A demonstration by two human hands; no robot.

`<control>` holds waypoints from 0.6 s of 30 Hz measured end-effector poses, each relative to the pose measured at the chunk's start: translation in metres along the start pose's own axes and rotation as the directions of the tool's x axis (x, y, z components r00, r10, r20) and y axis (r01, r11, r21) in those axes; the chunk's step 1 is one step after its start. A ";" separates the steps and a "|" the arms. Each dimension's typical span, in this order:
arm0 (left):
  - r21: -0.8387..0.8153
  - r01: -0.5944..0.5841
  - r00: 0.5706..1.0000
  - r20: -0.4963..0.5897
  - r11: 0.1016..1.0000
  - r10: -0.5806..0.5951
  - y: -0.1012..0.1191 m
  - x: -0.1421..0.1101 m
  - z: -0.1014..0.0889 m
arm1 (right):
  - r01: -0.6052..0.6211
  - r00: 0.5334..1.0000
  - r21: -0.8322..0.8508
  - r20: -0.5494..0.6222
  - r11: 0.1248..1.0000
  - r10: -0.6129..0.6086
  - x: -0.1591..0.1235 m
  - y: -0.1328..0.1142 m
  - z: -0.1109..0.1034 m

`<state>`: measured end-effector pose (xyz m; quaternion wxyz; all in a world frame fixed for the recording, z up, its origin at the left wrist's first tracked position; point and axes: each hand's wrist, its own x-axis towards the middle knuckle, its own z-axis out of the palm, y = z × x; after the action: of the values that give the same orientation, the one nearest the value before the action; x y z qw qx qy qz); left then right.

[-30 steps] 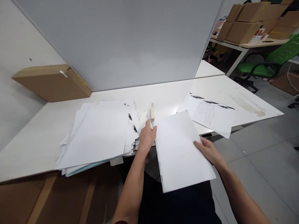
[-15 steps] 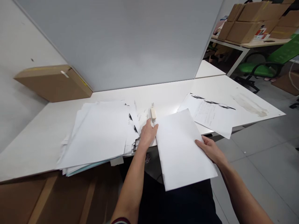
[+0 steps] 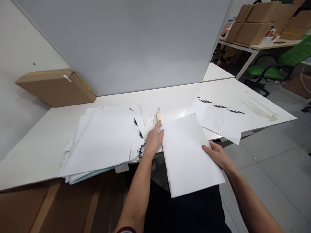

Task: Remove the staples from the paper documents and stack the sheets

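Note:
My right hand grips the right edge of a thin stack of blank white sheets, which hangs half off the front edge of the white table. My left hand reaches forward with fingers stretched out, its fingertips touching a small cream stapler that lies on the table just beyond the sheets. A large untidy pile of white papers sits left of my left hand.
Printed sheets lie to the right on the table. A brown cardboard box rests at the back left against a grey partition. Cardboard boxes and a green chair stand at the far right.
My left hand has crept forward from beside the sheets until its fingertips reach the stapler. The sheets in my right hand have shifted only slightly.

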<state>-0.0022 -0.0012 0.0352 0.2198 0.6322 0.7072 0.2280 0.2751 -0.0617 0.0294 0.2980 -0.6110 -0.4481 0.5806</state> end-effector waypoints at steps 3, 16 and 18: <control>0.024 0.016 1.000 0.011 1.000 -0.016 0.002 0.000 -0.001 | 0.010 1.000 0.010 0.009 1.000 -0.010 -0.003 -0.002 0.000; -0.178 0.002 0.994 -0.110 0.984 -0.022 -0.010 -0.005 0.003 | 0.000 0.993 0.087 -0.118 0.996 0.010 -0.022 -0.014 -0.022; -0.171 0.009 0.988 -0.154 0.985 -0.035 -0.010 -0.007 0.006 | 0.023 0.991 0.151 -0.136 0.988 -0.003 -0.030 -0.026 -0.023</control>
<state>-0.0059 -0.0093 0.0240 0.2192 0.5836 0.7072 0.3336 0.2948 -0.0743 0.0689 0.3774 -0.6215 -0.3850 0.5683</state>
